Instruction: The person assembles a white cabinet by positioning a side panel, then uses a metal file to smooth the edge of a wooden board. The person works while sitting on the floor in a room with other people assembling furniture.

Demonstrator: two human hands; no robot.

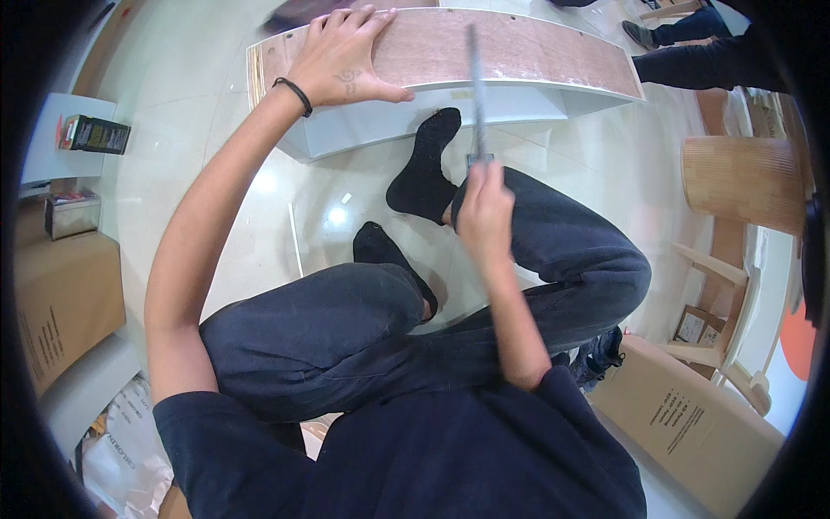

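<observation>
My left hand (347, 65) lies with fingers spread on the pinkish-brown wooden top of a white box-like cabinet piece (553, 60). Its thumb rests near the panel's front edge. My right hand (486, 212) is closed around the lower end of a long narrow grey metal tool (477, 95), which points away from me and passes in front of the panel. A small dark block shows where the strip meets my fingers. The tool's handle is hidden in my grip, and its exact kind is unclear.
My socked feet (424, 169) stand on shiny tiles near the cabinet. Cardboard boxes (78, 303) lie at left and lower right. A round wooden stool (735, 177) and pale wooden frame (718, 264) stand at right. Another person's legs (700, 60) reach in at upper right.
</observation>
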